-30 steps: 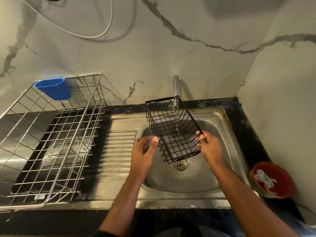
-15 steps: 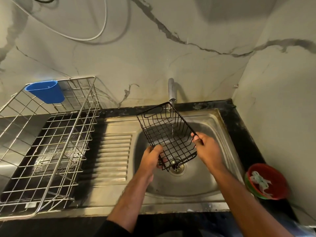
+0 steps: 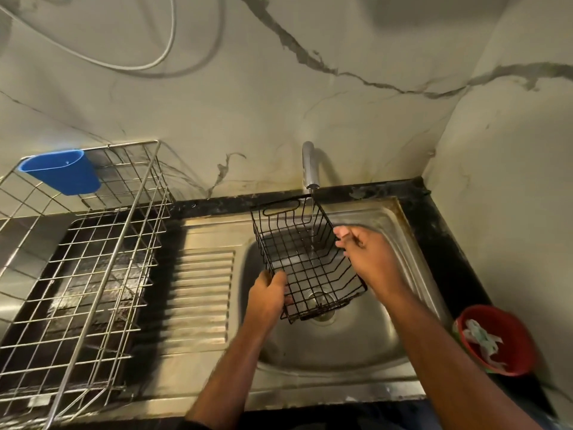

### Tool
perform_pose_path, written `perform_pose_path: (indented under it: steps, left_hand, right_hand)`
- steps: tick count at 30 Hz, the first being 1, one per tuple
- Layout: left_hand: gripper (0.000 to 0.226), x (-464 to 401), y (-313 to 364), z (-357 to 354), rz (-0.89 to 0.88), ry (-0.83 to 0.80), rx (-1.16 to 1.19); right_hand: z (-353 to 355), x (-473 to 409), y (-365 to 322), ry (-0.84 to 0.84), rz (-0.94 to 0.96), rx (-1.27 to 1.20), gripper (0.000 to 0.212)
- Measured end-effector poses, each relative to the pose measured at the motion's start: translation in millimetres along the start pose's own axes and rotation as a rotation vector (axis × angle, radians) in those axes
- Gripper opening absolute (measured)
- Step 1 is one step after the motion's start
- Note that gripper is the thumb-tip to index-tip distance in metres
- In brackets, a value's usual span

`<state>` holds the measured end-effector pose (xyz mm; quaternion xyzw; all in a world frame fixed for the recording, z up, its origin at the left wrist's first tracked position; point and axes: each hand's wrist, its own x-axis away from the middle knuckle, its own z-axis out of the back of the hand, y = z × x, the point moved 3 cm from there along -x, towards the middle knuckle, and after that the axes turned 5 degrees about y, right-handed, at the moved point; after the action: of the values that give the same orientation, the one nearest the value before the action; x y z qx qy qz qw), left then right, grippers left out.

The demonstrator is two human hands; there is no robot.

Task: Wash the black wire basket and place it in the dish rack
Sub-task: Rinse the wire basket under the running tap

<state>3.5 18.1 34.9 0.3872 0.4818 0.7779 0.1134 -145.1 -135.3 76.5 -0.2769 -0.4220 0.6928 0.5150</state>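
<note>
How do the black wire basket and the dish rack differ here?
The black wire basket is dark, small and held tilted over the sink under running water; the dish rack is silvery, far larger and rests on the counter, carrying a blue cup. Both are open wire grids.

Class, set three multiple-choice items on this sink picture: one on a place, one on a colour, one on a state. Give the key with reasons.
1. Where is the black wire basket?
A. in the dish rack
B. held over the sink
C. on the floor

2. What colour is the cup hung on the dish rack?
A. blue
B. yellow
C. white

3. What is the tap doing?
A. it is covered
B. it is off
C. it is running

Key: B, the left hand and right hand hold it above the sink. A, the cup is blue. C, a stream falls from the tap through the basket.
</note>
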Motion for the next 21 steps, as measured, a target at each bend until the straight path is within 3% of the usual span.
perform_pose_path:
  steps: [5, 9, 11, 16, 19, 21]
  left_hand:
    - [0.052, -17, 8, 13, -0.1, 0.023, -0.198]
    - [0.021, -22, 12, 13, -0.027, -0.051, -0.192]
    - [0.013, -25, 10, 11, 0.034, -0.083, -0.149]
    - [0.011, -31, 11, 10, 0.109, -0.126, -0.092]
    - [0.033, -34, 17, 13, 0.133, -0.147, -0.1]
    - [0.046, -35, 20, 15, 0.157, -0.159, -0.109]
  right_hand:
    - [-32, -31, -1, -0.04, -0.132, -0.332, 0.02]
    - [-54, -66, -15, -0.131, -0.436, -0.784, 0.033]
    - [-67, -82, -22, -0.201, -0.582, -0.889, 0.032]
    - [-92, -114, -25, -0.212, -0.838, -0.966, 0.03]
    - [-95, -119, -29, -0.285, -0.805, -0.905, 0.034]
    - [-91, -124, -29, -0.335, -0.687, -0.717, 0.029]
